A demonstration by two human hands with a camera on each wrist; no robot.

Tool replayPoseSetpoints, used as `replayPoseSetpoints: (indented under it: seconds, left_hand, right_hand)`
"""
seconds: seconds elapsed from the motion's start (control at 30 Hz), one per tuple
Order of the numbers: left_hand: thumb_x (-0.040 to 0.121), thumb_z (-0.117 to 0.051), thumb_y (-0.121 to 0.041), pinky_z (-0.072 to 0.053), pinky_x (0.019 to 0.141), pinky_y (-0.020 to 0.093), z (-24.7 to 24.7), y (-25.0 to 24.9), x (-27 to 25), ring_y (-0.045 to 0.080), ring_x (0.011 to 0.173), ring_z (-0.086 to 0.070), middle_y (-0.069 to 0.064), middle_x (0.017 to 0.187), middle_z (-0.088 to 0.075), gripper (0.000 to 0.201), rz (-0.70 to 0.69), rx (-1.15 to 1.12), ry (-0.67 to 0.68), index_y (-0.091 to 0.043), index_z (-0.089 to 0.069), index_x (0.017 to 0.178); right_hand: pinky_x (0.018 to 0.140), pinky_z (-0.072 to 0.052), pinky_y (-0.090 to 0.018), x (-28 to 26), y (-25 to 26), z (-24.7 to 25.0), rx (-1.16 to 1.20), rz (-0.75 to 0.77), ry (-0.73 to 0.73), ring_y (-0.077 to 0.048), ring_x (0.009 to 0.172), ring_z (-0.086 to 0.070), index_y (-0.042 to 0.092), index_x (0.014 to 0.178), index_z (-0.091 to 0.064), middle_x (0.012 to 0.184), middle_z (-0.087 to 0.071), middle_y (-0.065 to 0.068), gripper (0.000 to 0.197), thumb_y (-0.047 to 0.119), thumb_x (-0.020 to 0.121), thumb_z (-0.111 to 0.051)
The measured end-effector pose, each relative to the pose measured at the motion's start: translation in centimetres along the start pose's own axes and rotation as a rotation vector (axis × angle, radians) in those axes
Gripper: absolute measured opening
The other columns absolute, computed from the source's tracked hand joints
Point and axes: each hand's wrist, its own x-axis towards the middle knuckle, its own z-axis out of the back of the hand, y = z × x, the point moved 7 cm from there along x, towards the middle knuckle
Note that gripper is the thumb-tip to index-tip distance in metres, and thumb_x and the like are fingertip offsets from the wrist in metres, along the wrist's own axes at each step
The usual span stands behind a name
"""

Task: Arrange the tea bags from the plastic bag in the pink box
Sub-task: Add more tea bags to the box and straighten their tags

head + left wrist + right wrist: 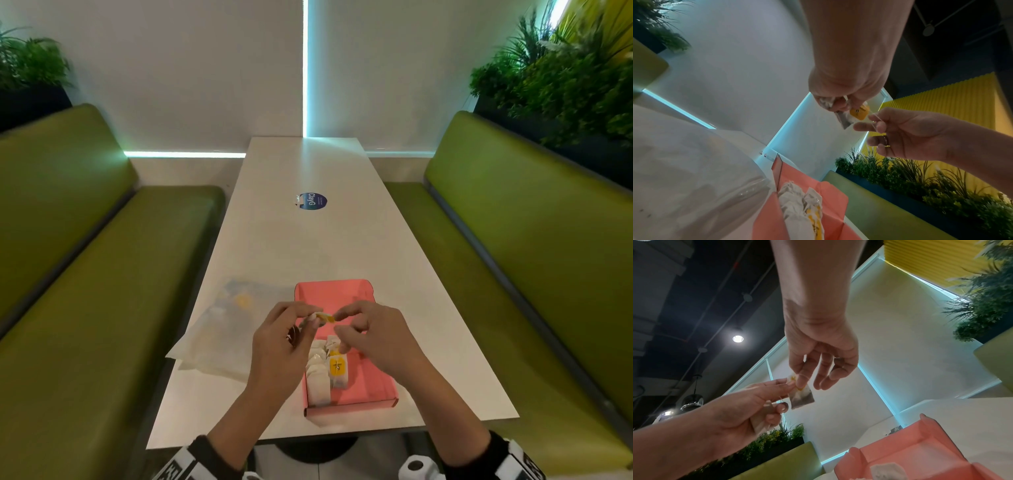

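Both hands hover above the pink box [373,380]. Left hand [277,346] fingers pinch a tea bag [802,396] and its yellow tag [325,317]; right hand [373,337] fingers pinch narrowly at the tag's string. Several tea bags [323,368] lie in two rows in the box's near left part. On the white tabletop [308,240], the plastic bag [222,329] lies just left of the box, with a round blue sticker [312,201] far beyond.

A round dark-blue sticker [315,201] near the middle of the white counter [428,274] reads "ClayG". The yellow tags on the tea bags carry marks too small to read.
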Motion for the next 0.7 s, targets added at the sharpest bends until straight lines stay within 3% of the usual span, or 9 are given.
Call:
replayPoseSetpoints:
  seconds: [0.13, 0.27, 0.4, 0.47, 0.57, 0.63, 0.7]
  left_hand:
    - [0.087, -0.06, -0.022, -0.04, 0.063, 0.004, 0.1, 0.1, -0.3, -0.006, 0.071, -0.056, -0.009, 0.088, -0.065, 0.01, -0.052, -0.055, -0.034, -0.019, -0.07, 0.089]
    - [0.086, -0.059, -0.019, -0.047, 0.067, 0.011, -0.2, -0.6, -0.8, 0.005, 0.087, -0.063, -0.006, 0.094, -0.064, 0.012, -0.14, -0.194, -0.022, -0.021, -0.069, 0.092]
    - [0.083, -0.059, -0.017, -0.048, 0.069, 0.012, -0.2, -0.4, -0.9, 0.007, 0.089, -0.063, -0.01, 0.096, -0.062, 0.014, -0.086, -0.294, -0.031, -0.023, -0.069, 0.092]
    - [0.083, -0.06, -0.023, -0.045, 0.066, 0.01, -0.3, -0.1, -0.8, 0.004, 0.082, -0.063, -0.014, 0.091, -0.063, 0.011, -0.012, -0.3, -0.014, -0.026, -0.069, 0.09]
    - [0.085, -0.068, -0.019, -0.038, 0.054, 0.007, -0.9, 0.3, -0.8, -0.001, 0.055, -0.051, -0.021, 0.069, -0.061, 0.011, 0.113, -0.278, 0.066, -0.028, -0.065, 0.089]
    - [0.081, -0.071, -0.013, -0.036, 0.051, 0.007, -1.2, 0.5, -0.8, 0.0, 0.05, -0.047, -0.023, 0.064, -0.06, 0.019, 0.126, -0.262, 0.115, -0.029, -0.064, 0.087]
    - [0.078, -0.074, -0.014, -0.037, 0.053, 0.007, -1.0, 0.2, -0.5, -0.001, 0.055, -0.05, -0.023, 0.069, -0.061, 0.019, 0.04, -0.191, 0.121, -0.031, -0.066, 0.082]
  right_hand:
    - [0.077, -0.042, -0.022, -0.1, 0.5, -0.2, -0.222, 0.047, -0.008, 0.0, 0.079, -0.054, 0.02, 0.087, -0.076, 0.115, -0.06, 0.022, 0.015, 0.029, 0.083, -0.065]
    - [0.08, -0.044, -0.018, -0.1, 1.2, -0.3, -0.271, 0.08, -0.038, 0.003, 0.068, -0.051, 0.027, 0.112, -0.069, 0.126, -0.055, 0.02, 0.028, 0.033, 0.085, -0.065]
    - [0.071, -0.043, -0.003, -0.5, 1.5, -0.4, -0.025, 0.118, -0.088, -0.002, 0.068, -0.06, 0.027, 0.113, -0.068, 0.108, -0.064, 0.019, 0.033, 0.021, 0.081, -0.072]
    - [0.072, -0.046, -0.006, -0.7, 1.2, -0.4, 0.14, 0.067, -0.071, -0.001, 0.071, -0.064, 0.029, 0.109, -0.068, 0.095, -0.066, 0.022, 0.033, 0.016, 0.079, -0.073]
    - [0.075, -0.055, -0.023, -0.5, 1.1, -0.2, 0.175, 0.036, -0.035, -0.009, 0.076, -0.067, 0.025, 0.096, -0.072, 0.083, -0.071, 0.008, 0.022, 0.013, 0.077, -0.073]
    - [0.073, -0.054, -0.019, -0.4, 1.2, -0.2, 0.125, 0.023, 0.01, -0.008, 0.074, -0.066, 0.018, 0.097, -0.072, 0.081, -0.07, 0.003, 0.021, 0.011, 0.077, -0.071]
    - [0.072, -0.052, -0.017, -0.4, 1.3, -0.3, 0.05, 0.02, 0.059, -0.004, 0.07, -0.062, 0.015, 0.102, -0.071, 0.079, -0.066, 0.005, 0.023, 0.014, 0.079, -0.07]
